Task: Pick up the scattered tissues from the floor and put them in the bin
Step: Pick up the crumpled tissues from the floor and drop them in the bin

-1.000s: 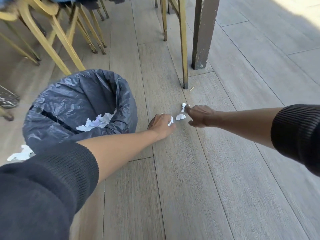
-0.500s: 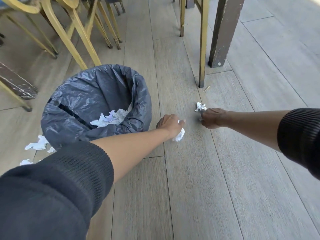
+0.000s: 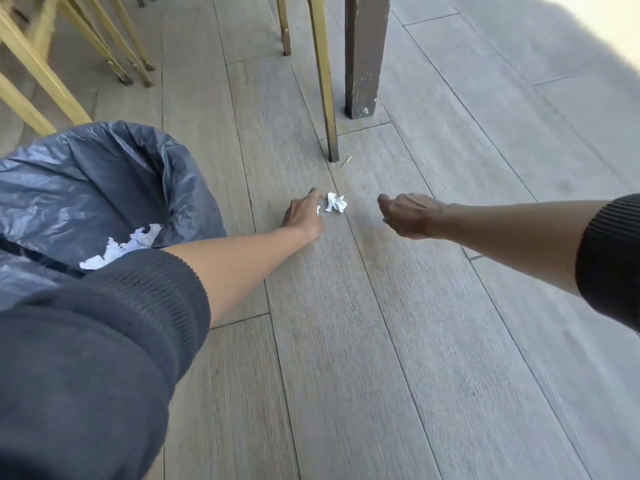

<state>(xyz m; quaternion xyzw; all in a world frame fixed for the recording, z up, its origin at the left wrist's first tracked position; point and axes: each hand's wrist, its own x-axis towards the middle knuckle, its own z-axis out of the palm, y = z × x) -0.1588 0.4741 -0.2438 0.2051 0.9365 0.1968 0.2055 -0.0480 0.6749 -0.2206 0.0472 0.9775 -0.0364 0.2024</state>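
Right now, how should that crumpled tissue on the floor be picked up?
Pinch the crumpled tissue across its raised middle, coming from above. It is a loose wad lying on the floor, and the left hand is already right beside it.

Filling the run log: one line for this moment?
left hand: at tissue on floor | right hand: curled, contents unseen | bin: holds tissues

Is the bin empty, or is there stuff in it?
Not empty. White crumpled tissues lie inside the bin, on its black liner.
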